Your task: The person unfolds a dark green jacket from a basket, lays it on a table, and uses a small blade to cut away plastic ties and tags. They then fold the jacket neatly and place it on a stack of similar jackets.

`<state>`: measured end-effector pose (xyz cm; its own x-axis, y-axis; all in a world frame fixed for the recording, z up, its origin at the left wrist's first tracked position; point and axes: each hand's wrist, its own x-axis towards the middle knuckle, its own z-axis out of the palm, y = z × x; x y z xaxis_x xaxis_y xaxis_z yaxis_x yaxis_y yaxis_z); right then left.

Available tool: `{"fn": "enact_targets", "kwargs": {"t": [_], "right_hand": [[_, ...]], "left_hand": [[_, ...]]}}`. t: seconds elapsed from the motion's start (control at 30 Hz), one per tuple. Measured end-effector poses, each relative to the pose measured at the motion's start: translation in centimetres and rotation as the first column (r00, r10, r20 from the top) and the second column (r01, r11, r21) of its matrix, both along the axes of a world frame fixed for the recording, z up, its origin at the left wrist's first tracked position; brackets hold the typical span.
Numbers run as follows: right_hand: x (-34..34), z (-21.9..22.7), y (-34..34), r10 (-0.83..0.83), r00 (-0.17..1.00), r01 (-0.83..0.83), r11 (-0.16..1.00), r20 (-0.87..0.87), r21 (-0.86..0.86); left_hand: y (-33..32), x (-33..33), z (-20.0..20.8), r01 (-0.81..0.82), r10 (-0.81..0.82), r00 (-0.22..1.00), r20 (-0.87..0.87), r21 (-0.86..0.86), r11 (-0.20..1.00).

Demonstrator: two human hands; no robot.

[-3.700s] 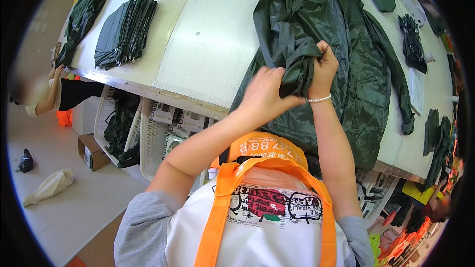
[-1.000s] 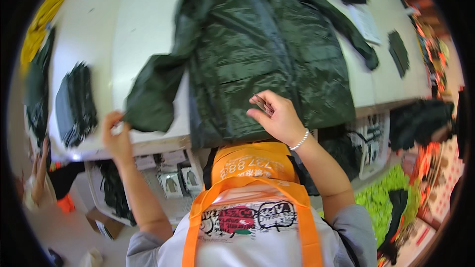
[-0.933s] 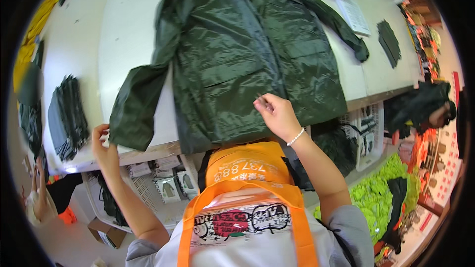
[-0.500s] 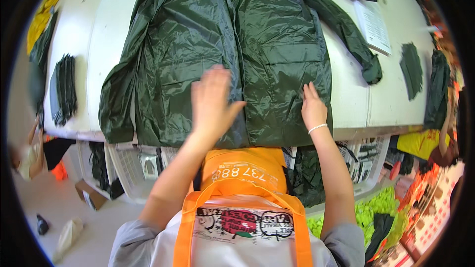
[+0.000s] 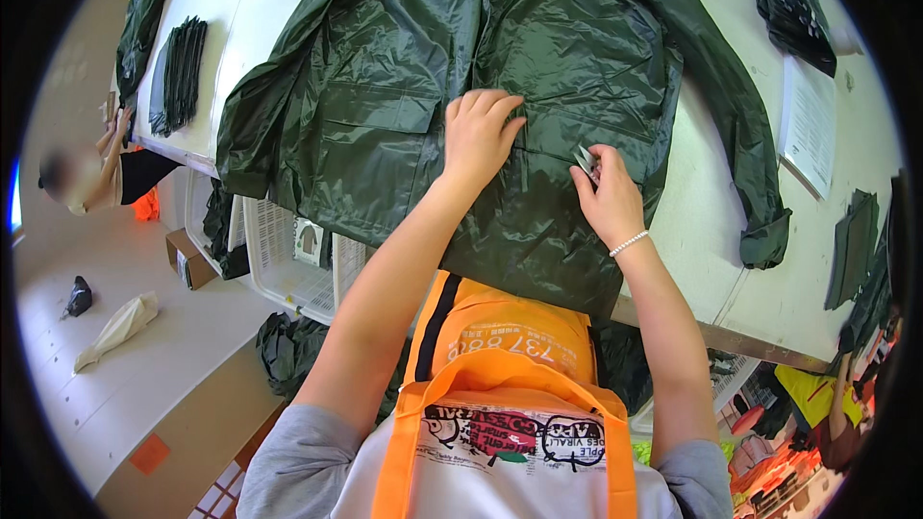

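A shiny dark green rain jacket (image 5: 385,58) lies front side up on the white table, its hem hanging over the near edge. My left hand (image 5: 478,135) rests at its front opening beside the right pocket flap (image 5: 586,139). Its fingers are curled with the thumb drawn near them; whatever is between them is hidden. In my right hand (image 5: 611,194) is a small pair of metal thread snips (image 5: 585,160), blades pointing up and left above the flap. That hand wears a pale beaded bracelet.
Folded dark green pieces (image 5: 179,75) lie at the table's left, with more (image 5: 852,250) at the right. A paper stack (image 5: 808,125) and a black plastic bundle (image 5: 790,5) lie far right. White baskets (image 5: 279,279) stand under the table. Another person (image 5: 101,168) works at the left.
The thread snips now show in my right hand, raised over the pocket flap. My left hand has shifted right and curled its fingers. The view has turned, tilting the table.
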<state>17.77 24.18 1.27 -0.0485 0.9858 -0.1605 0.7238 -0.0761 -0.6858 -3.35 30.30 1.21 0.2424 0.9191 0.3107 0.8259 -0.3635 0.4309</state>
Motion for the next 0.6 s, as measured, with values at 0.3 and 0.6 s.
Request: {"fn": "enact_targets", "kwargs": {"t": [0.3,0.6], "right_hand": [[-0.2,-2.6,1.4,-0.087,0.993,0.088,0.996,-0.085,0.002],[-2.5,-1.6,5.4,-0.083,0.996,0.083,0.996,-0.015,0.023]], "left_hand": [[4.5,0.2,-3.4,0.205,-0.207,0.977,-0.050,-0.029,0.978],[7.3,0.4,-3.7,0.257,-0.212,0.958,0.192,-0.251,0.933]]}}
